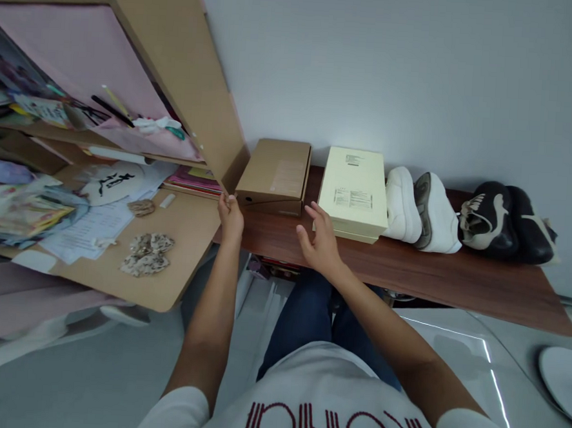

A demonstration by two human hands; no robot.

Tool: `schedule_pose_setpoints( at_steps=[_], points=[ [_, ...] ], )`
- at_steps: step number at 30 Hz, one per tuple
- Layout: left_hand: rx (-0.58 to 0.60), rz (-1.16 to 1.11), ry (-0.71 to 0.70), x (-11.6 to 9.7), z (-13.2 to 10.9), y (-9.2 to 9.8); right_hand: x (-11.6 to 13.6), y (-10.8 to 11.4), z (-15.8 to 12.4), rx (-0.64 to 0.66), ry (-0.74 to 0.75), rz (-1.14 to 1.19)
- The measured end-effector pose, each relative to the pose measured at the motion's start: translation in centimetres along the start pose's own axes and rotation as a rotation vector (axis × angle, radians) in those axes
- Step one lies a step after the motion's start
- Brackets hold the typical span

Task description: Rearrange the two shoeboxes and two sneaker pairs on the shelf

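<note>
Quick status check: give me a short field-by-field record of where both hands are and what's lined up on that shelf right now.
left hand: left hand open, fingers touching the near left corner of the brown box
right hand: right hand open, at the gap between the brown box and the pale yellow box, gripping nothing
surface: dark wooden shelf against a grey wall
row, left to right: brown box, pale yellow box, white sneakers, black sneakers
left side: desk cluttered with papers

brown box, pale yellow box, white shoes
</note>
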State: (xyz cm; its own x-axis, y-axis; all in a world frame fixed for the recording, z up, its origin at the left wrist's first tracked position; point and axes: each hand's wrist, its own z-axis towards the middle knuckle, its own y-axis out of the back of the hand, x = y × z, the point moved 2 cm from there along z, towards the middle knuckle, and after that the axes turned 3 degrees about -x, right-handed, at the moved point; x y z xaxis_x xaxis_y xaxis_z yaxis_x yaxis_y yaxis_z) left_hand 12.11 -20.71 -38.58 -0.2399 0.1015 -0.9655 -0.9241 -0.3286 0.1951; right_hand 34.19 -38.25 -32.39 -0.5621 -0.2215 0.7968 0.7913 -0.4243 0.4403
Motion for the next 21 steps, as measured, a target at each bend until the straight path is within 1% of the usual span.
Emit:
schedule_pose_setpoints(
  at_steps=[3, 4, 7, 11, 16, 18, 21],
  points=[
    [-0.023, 0.051, 0.024, 0.2, 0.5, 1.4, 0.4, -1.3, 1.4, 0.032, -0.022, 0.055],
    [-0.014, 0.059, 0.026, 0.2, 0.7, 1.7, 0.4, -1.6, 1.9, 0.042, -0.028, 0.059],
    [0.007, 0.040, 0.020, 0.3, 1.7, 2.1, 0.5, -2.2, 3.8, 0.057, -0.059, 0.048],
    [0.048, 0.014, 0.030, 0.6, 3.8, 1.5, 0.4, -3.3, 6.7, 0.058, -0.145, 0.008],
    [0.106, -0.093, 0.148, 1.7, 6.1, 0.3, -0.5, -5.2, 10.1, 0.025, -0.302, -0.051],
    [0.120, -0.114, 0.196, 2.2, 6.8, 0.0, -1.0, -5.9, 11.0, 0.007, -0.329, -0.037],
    [0.126, -0.100, 0.242, 2.6, 7.6, -0.2, -1.7, -6.7, 11.6, -0.027, -0.357, -0.002]
  ],
)
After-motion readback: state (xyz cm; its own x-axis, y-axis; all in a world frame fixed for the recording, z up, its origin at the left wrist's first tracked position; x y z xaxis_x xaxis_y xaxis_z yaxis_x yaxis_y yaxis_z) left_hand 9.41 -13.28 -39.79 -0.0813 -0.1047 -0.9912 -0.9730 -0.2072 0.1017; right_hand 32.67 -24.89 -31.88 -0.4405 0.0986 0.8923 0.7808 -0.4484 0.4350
